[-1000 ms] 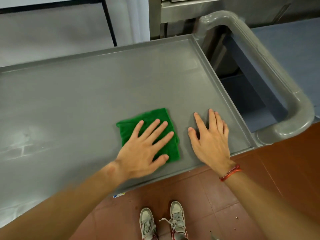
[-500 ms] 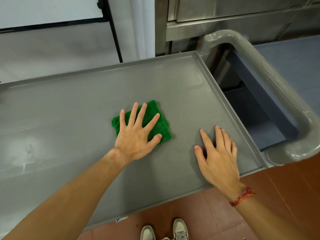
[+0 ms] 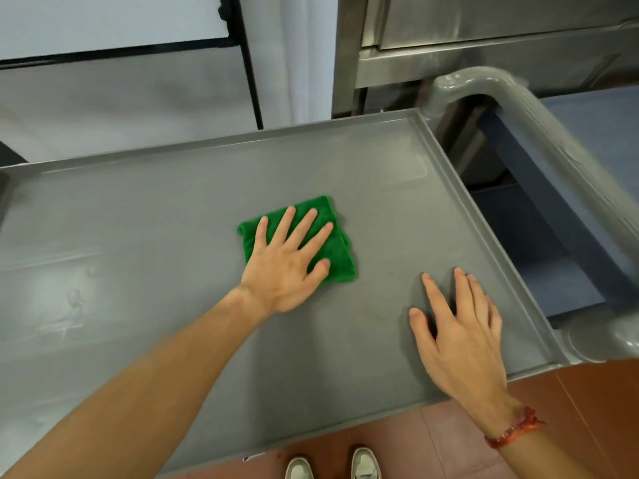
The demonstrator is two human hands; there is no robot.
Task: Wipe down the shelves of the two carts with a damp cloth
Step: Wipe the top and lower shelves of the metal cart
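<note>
Left hand (image 3: 287,267) and green cloth (image 3: 340,259) had advanced from near edge toward middle of grey cart top shelf (image 3: 173,209). Fingers were spread straight, palm pressed flat on cloth, no pinch. Right hand (image 3: 460,340) stayed flat on shelf, fingers straight, near right rim, apart from cloth. Cart handle (image 3: 553,140) stood beyond right rim.

Qty: grey cart shelf (image 3: 173,209) x1, w/ handle (image 3: 539,108) x1; green cloth (image 3: 340,259) x1; hands x2, i.e. left hand (image 3: 283,267) + right hand (image 3: 460,344); red bracelet (image 3: 515,428) x1; shoes x2, i.e. left shoe (image 3: 299,468) + right shoe (image 3: 366,463); stainless unit (image 3: 484,29) x1; blue cart (image 3: 539,257) x1 (partly behind the handle).
</note>
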